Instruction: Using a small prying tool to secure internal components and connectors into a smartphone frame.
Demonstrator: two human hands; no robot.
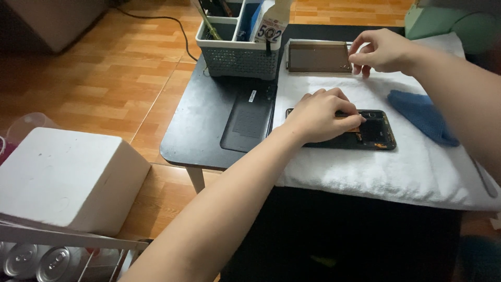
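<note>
A: What is being held at this moment?

B: The opened phone body [360, 133], back cover off, is pinned flat on the white towel [396, 167] by the left hand [318, 115]; its fingers are curled down onto the frame near the exposed middle. Whether something small is pinched beneath the fingertips cannot be told.

A: And the other hand?

B: The right hand [380, 50] is closed in a pinch on the edge of the flat brown panel [317, 57], which lies at the far edge of the towel, just beside the grey tool caddy [237, 52].

A: How is the step judged best done?

B: The phone body should be kept pressed evenly, so that it is not slid across the towel. The panel is best gripped by its edge only, so that its face is not smudged, and lifted level rather than bent.

A: What else is close by?

B: A blue cloth [425, 117] is laid at the right of the phone, apart from it, and a dark back cover [249, 120] rests on the black table [201, 130] at the left.
</note>
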